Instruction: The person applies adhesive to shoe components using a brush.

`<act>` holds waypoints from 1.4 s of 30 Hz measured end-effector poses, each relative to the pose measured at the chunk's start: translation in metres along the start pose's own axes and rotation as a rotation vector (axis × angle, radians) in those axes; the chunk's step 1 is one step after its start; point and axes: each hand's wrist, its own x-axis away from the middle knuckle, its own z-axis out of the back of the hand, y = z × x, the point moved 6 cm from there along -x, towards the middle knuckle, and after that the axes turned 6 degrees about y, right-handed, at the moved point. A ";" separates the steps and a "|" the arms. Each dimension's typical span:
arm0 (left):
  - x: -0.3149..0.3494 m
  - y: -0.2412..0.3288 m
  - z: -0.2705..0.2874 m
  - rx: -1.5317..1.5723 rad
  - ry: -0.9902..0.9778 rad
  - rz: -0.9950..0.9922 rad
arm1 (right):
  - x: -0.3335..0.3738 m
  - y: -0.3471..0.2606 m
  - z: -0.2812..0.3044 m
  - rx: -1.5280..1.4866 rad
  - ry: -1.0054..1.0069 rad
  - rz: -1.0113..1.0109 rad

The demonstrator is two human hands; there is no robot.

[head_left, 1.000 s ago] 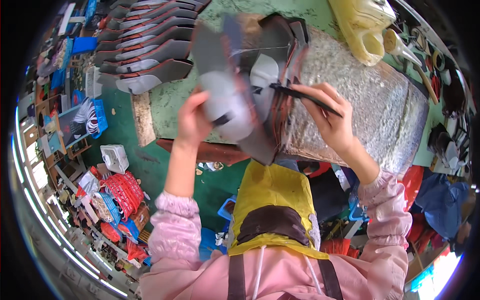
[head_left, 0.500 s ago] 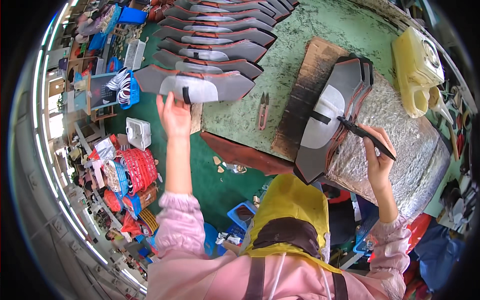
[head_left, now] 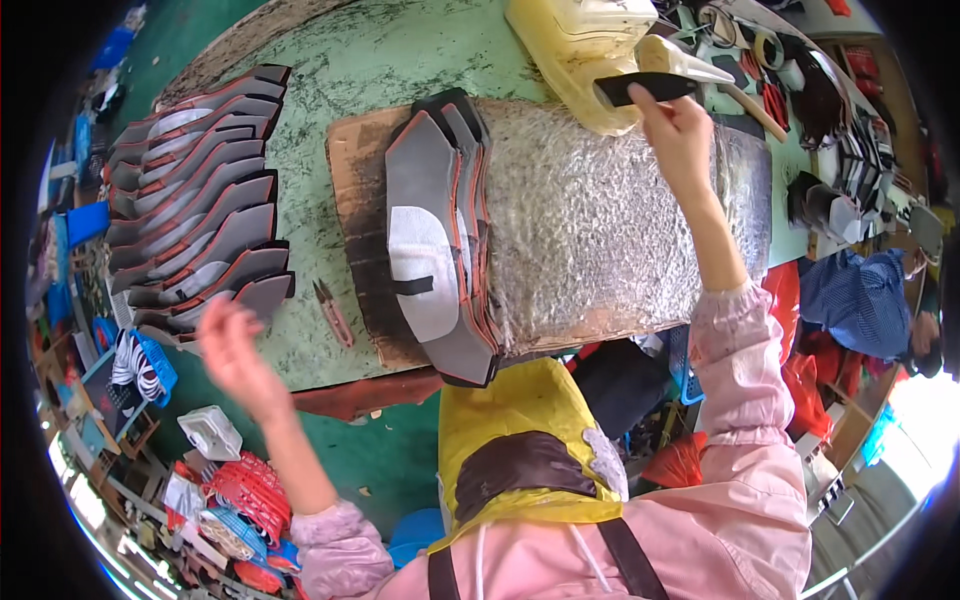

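Observation:
My right hand [head_left: 675,140] grips a dark, black-handled brush [head_left: 645,88], its far end at the mouth of a yellow, plastic-covered container [head_left: 590,95]. My left hand [head_left: 235,345] is blurred by motion; its fingers look stretched and loosely apart, with nothing visible in them. It hovers by the near end of a row of overlapping grey panels [head_left: 205,225] with red edges, some showing pale patches. A small stack of similar panels [head_left: 425,170] lies before me, its top one bearing a pale patch and a black tab. Neither hand touches this stack.
Under the stack are a stained cardboard sheet [head_left: 360,150] and a silvery wrapped board [head_left: 590,230] on the green table [head_left: 300,150]. Thread snips [head_left: 333,315] lie left of the cardboard. A wooden-handled tool [head_left: 755,110] rests beyond my right hand. A red basket [head_left: 250,490] stands lower left.
My right hand has lifted the brush from the stacked panels to the yellow container. My left hand has come away from the panel it was touching. The whole view has shifted to the right.

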 end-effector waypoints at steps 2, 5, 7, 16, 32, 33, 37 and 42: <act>0.028 0.016 -0.071 0.022 -0.296 0.157 | 0.010 -0.003 0.009 -0.212 0.213 -0.047; 0.065 0.021 -0.147 0.135 -0.600 0.411 | 0.046 -0.014 -0.017 -0.326 -0.009 -0.140; 0.069 0.029 -0.158 0.152 -0.595 0.358 | 0.081 -0.027 -0.065 -0.345 -0.560 -0.101; 0.067 0.019 -0.158 0.081 -0.582 0.316 | 0.076 -0.063 -0.066 0.003 -0.153 0.330; 0.070 0.009 -0.158 0.149 -0.520 0.219 | 0.209 -0.039 -0.054 -0.230 -0.817 0.791; 0.070 0.008 -0.158 0.149 -0.523 0.224 | 0.209 -0.039 -0.052 -0.248 -0.766 0.796; 0.071 0.010 -0.158 0.140 -0.528 0.237 | 0.223 -0.031 -0.048 -0.124 -0.783 0.779; 0.070 0.005 -0.150 0.263 -0.566 0.473 | 0.165 -0.052 -0.055 -0.488 -0.602 0.171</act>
